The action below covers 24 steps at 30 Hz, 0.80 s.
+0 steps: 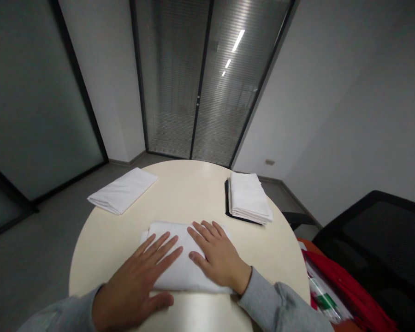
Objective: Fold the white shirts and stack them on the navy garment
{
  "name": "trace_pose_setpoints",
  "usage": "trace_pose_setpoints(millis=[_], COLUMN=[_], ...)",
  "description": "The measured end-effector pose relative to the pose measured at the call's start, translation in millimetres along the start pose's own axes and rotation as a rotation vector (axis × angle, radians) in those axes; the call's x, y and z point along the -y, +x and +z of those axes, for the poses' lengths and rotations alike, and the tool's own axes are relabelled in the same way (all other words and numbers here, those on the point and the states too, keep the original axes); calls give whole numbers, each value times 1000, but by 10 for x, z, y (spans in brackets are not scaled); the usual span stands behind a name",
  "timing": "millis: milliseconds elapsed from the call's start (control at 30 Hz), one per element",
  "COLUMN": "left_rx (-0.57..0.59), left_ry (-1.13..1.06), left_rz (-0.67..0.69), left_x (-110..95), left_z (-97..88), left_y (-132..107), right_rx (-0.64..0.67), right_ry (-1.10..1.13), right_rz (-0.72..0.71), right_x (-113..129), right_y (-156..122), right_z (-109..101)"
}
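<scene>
A folded white cloth [183,275] lies on the round table close to me. My left hand [134,279] is spread over its left side, fingers apart, with the thumb off the near edge. On the right side of the same cloth my right hand [216,253] rests flat, its fingers also stretched out. Neither hand grips anything. The hands cover parts of the cloth's left and right sides.
Another folded white cloth [122,190] overhangs the table's [186,191] far left edge. A stack of folded white cloths [249,196] sits on a black piece [227,198] at the right. A black chair [373,244] holding red fabric [346,281] stands beside the table.
</scene>
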<state>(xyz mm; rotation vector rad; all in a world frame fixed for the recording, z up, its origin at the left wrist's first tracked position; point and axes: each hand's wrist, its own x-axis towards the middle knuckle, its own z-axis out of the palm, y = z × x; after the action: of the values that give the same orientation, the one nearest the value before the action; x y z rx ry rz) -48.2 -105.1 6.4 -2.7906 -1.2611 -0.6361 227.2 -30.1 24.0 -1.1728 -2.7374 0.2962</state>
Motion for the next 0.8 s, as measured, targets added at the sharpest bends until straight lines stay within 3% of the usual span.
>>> trace_pose_setpoints(millis=[267, 367, 433, 500, 600, 700, 800], left_rx=[64, 79, 63, -16, -213, -270, -204], left_ry=[83, 121, 165, 214, 186, -89, -390], left_rz=[-18, -39, -89, -203, -511, -825, -905], left_x=[67, 116, 187, 282, 367, 243, -22], left_z=[37, 12, 16, 28, 42, 57, 102], left_y=[-317, -365, -337, -281, -207, -164, -107], right_rx=[12, 38, 130, 258, 357, 278, 121], right_ry=[7, 49, 153, 279, 401, 399, 398], right_rz=[22, 59, 130, 209, 307, 353, 352], right_x=[-32, -76, -127, -179, -199, -117, -13], right_y=[-58, 2, 91, 194, 304, 337, 348], right_z=[-14, -141, -264, -369, -424, -351, -198])
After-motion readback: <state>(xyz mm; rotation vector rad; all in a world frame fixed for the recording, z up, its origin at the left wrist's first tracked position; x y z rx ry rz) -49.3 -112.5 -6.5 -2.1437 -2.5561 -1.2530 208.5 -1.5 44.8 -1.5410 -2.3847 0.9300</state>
